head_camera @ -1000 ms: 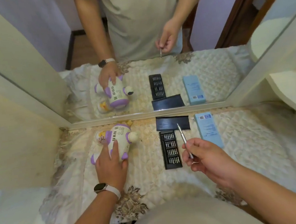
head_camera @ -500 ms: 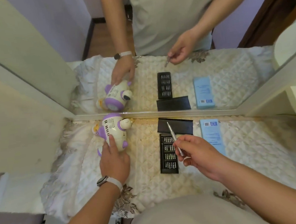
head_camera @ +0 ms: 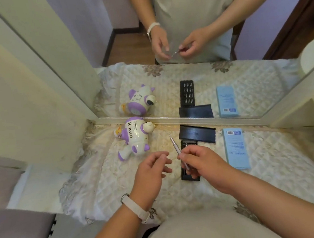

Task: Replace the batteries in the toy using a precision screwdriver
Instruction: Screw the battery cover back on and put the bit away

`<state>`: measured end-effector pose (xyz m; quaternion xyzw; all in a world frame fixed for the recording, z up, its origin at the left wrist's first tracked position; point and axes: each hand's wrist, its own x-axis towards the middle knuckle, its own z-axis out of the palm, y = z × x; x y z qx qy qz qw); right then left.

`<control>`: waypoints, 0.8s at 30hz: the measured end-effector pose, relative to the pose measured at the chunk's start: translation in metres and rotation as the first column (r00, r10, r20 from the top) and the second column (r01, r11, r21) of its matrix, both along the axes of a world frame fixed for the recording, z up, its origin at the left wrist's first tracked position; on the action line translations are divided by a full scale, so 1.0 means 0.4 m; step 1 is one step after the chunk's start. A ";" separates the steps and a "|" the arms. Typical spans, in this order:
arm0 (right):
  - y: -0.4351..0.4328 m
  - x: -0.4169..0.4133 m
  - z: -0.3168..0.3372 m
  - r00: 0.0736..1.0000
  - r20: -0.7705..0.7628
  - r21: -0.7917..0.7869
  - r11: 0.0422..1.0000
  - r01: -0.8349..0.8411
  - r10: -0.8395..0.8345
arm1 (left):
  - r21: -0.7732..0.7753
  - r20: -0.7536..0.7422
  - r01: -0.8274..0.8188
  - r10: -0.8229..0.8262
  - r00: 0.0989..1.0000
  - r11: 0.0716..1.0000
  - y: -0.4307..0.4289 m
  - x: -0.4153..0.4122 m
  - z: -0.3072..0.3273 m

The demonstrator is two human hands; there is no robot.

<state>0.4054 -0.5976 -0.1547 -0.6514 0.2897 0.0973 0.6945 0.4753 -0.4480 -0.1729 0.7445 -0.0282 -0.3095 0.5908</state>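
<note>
A white and purple toy [head_camera: 134,135] lies on the quilted cloth close to the mirror, its speaker grille facing up. My right hand [head_camera: 201,162] pinches a slim silver precision screwdriver [head_camera: 175,148], tip pointing up towards the mirror. My left hand [head_camera: 151,169] hovers just left of the screwdriver with fingers loosely curled, holding nothing and apart from the toy. A black tray of screwdriver bits [head_camera: 187,144] lies partly under my right hand.
The black lid of the bit case [head_camera: 197,133] lies by the mirror's frame [head_camera: 210,118]. A light blue box [head_camera: 235,147] sits to the right. The mirror repeats the whole scene. The quilted cloth [head_camera: 273,164] covers the table; a grey seat edge is at lower left.
My left hand let go of the toy and moved right, towards the screwdriver. My right hand shifted the screwdriver slightly left. The toy stayed by the mirror.
</note>
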 end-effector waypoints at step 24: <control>0.039 0.029 0.017 0.980 0.082 -0.154 0.969 0.192 -0.181 | -0.079 0.160 0.400 -0.384 0.909 0.913 0.026 0.025 -0.045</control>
